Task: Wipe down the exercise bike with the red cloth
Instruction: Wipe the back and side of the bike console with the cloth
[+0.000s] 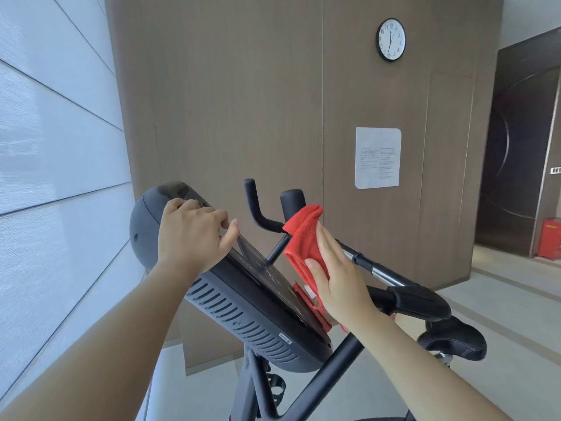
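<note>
exercise bike (303,387) fills the lower middle of the view, seen from behind its console, with a wood-panelled wall (243,101) beyond it. the console (243,311), a dark slab with a slotted grey back and a glossy black screen, tilts up to the left. the left hand (191,238) grips the console's upper edge, fingers curled over the top and thumb lying along the screen side, so it is closed around that edge. the right hand (337,275) is flat and open, fingers straight and together, palm pressing the red cloth (303,244) against the screen face; the thumb sits on the cloth. the cloth is folded, its top bunched above the fingertips and just beside the black handlebars (258,208), and its lower end hangs past the palm near a red tab at the console's lower edge. to the right a chrome and black bar (379,268) runs down to a padded rest (422,302), and the black saddle (455,341) sits lower right. a round clock (391,39) and a white notice (378,158) hang on the wall. pale blinds (54,147) cover the left side. a red box (550,238) stands on the floor far right, beside a dark door (516,147).
</note>
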`<state>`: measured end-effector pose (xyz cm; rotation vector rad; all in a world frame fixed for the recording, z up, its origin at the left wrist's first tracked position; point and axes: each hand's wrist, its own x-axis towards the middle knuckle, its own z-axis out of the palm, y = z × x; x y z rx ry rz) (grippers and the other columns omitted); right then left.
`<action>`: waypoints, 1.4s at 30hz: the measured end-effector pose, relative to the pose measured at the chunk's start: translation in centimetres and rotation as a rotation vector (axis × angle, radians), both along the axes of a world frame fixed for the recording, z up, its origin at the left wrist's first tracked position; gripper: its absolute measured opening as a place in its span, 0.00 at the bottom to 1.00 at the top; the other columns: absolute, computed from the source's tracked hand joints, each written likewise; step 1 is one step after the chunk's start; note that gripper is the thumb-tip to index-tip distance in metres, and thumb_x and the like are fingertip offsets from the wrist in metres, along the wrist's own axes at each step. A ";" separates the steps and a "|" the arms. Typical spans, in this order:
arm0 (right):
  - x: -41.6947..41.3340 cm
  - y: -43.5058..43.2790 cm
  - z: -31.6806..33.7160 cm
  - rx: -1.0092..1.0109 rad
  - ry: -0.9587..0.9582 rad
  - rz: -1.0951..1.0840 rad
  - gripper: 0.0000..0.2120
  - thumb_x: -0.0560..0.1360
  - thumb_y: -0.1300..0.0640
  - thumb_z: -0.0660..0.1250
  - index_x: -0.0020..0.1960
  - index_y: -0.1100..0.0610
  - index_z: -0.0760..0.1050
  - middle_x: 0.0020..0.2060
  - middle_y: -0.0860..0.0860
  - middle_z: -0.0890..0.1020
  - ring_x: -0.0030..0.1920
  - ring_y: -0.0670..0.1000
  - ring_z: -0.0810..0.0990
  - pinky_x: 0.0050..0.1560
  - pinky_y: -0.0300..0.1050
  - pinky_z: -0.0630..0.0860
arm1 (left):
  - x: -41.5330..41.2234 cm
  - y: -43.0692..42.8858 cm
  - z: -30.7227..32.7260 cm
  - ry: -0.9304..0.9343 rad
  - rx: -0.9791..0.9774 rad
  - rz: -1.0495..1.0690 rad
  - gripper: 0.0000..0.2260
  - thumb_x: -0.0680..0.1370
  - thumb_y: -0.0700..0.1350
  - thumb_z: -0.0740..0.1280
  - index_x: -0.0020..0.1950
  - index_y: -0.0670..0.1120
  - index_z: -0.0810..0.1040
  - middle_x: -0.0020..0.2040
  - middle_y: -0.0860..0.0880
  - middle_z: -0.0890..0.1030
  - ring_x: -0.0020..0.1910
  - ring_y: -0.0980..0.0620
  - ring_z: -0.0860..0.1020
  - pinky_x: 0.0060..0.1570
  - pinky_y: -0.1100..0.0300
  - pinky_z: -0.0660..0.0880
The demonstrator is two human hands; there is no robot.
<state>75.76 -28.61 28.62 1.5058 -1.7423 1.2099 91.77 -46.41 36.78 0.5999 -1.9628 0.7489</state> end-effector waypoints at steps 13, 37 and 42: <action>-0.2 0.1 2.3 -0.241 -0.097 0.028 0.23 0.79 0.56 0.56 0.73 0.55 0.60 0.68 0.45 0.67 0.65 0.40 0.66 0.62 0.23 0.58 | -0.1 -0.1 0.2 -0.005 0.007 0.001 0.23 0.76 0.58 0.49 0.35 0.52 0.80 0.27 0.54 0.78 0.33 0.50 0.73 0.45 0.54 0.64; -0.6 -0.5 -0.3 -0.022 -0.027 -0.102 0.24 0.80 0.48 0.48 0.75 0.49 0.52 0.69 0.46 0.67 0.65 0.48 0.69 0.54 0.32 0.64 | 0.3 0.2 0.1 -0.036 0.010 0.008 0.20 0.77 0.57 0.50 0.30 0.50 0.70 0.28 0.52 0.78 0.32 0.49 0.71 0.44 0.53 0.63; -1.0 -0.2 -0.6 0.005 0.019 -0.134 0.25 0.79 0.49 0.49 0.75 0.51 0.54 0.67 0.49 0.72 0.58 0.51 0.75 0.45 0.38 0.68 | 0.0 0.3 0.1 -0.010 -0.001 0.013 0.20 0.77 0.56 0.52 0.30 0.50 0.73 0.27 0.52 0.77 0.31 0.50 0.70 0.43 0.54 0.63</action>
